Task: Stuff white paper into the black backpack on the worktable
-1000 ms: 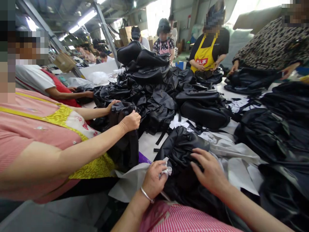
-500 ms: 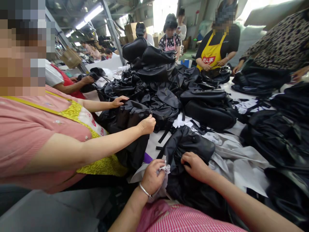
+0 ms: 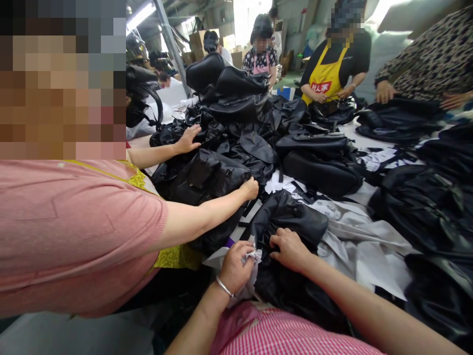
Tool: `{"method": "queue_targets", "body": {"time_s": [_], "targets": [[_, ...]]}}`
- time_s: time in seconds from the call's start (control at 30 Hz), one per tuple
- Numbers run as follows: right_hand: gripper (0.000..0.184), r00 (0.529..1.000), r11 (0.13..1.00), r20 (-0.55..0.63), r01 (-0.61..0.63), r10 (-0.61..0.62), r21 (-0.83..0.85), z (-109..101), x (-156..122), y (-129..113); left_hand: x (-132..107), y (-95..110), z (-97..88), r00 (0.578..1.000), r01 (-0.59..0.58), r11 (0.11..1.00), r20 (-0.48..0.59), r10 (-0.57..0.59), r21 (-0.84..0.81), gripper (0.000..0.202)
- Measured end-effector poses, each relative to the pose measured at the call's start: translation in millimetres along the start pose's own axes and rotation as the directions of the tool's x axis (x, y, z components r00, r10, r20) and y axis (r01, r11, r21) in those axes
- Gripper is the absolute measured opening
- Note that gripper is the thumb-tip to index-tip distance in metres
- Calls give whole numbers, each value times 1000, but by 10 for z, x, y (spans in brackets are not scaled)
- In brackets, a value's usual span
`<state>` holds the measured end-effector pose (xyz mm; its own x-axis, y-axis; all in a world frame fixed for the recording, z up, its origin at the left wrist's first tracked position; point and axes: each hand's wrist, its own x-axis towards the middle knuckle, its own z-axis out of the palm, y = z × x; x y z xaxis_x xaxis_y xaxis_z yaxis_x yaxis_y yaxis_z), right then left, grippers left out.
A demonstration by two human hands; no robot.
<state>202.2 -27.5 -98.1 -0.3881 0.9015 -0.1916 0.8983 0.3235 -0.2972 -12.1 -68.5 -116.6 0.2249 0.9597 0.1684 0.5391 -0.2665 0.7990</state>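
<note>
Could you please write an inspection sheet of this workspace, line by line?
Surface: pale table, mostly covered.
Job's things: black bag in front of the person; crumpled grey paper at its opening.
Clutter: heap of black bags mid-table; grey wrapping sheets; white paper scraps.
Hands: left hand closed on the grey paper; right hand gripping the bag's edge.
Cables: nothing seen.
Surroundings: co-worker in pink close on the left, handling another black bag; worker in yellow apron opposite; cardboard boxes behind.
</note>
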Motion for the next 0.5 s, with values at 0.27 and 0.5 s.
{"method": "queue_targets", "body": {"time_s": [0.27,0.5], "targets": [[15,993,997,-100,52,-58,-63,36,-175,107,51,20,8,999,-1,1000,51,2,-17,27],[31,930,985,-366,33,33,172,110,-515,273,69,192,-143,998,43,999,41,-42,-13,29]]}}
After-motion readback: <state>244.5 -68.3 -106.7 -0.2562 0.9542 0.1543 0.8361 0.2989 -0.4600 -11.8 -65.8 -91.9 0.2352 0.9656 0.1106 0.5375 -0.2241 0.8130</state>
